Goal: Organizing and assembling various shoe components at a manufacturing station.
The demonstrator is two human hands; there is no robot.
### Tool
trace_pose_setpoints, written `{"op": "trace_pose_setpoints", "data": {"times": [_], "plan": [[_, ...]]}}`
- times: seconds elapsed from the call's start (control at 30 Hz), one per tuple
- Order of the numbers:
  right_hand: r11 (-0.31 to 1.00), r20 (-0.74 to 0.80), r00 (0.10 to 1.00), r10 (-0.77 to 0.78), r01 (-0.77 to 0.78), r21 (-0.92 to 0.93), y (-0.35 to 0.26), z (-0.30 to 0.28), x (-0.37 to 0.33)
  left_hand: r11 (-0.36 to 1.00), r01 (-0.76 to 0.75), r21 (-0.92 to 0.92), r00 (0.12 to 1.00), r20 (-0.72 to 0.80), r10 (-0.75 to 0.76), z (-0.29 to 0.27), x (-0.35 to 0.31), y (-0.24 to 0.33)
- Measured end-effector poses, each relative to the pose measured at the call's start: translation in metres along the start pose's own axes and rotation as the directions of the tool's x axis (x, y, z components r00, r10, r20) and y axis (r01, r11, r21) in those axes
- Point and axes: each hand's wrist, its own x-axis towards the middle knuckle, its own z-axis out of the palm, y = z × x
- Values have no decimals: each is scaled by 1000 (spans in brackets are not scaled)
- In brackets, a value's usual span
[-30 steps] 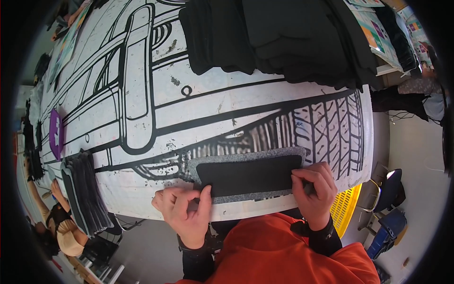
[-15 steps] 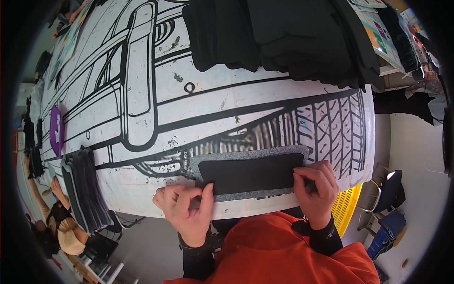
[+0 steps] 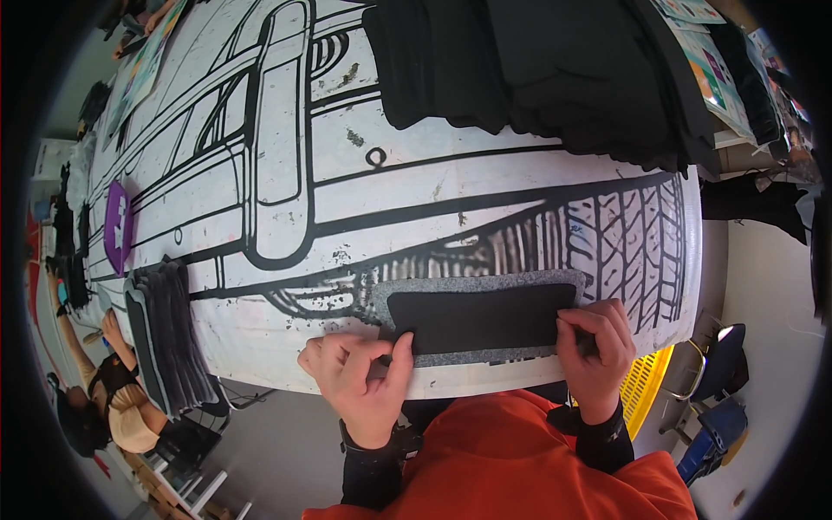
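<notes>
A black rectangular fabric piece (image 3: 481,319) lies flat on a slightly larger grey felt piece (image 3: 459,358), whose rounded border shows around it. Both rest near the front edge of the table. My left hand (image 3: 360,381) is closed in a pinch at the black piece's near left corner, thumb and fingertips on its edge. At the right edge, my right hand (image 3: 598,351) pinches the black piece between thumb and forefinger, the other fingers curled.
Large stacks of black fabric pieces (image 3: 572,78) lie at the far right. A pile of grey and black pieces (image 3: 165,338) stands at the left, with a purple item (image 3: 119,228) beyond. A yellow crate (image 3: 646,381) is below the table's right side. Another person (image 3: 113,390) works at left.
The whole view has shifted slightly, so table and hands appear farther right. Both hands keep their hold at the same spots on the black piece.
</notes>
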Motion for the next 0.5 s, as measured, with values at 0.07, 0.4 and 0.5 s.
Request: {"op": "trace_pose_setpoints", "data": {"times": [0.07, 0.4, 0.5], "plan": [[1000, 1, 1000, -2, 2, -2, 0, -1, 0, 1000, -1, -3, 1000, -2, 1, 0, 0, 0], [1000, 9, 1000, -5, 5, 1, 0, 0, 1, 1000, -20, 25, 1000, -7, 20, 2, -1, 0], [1000, 9, 1000, -9, 9, -3, 1, 0, 1, 999, -8, 49, 1000, -2, 9, 2, -1, 1]]}}
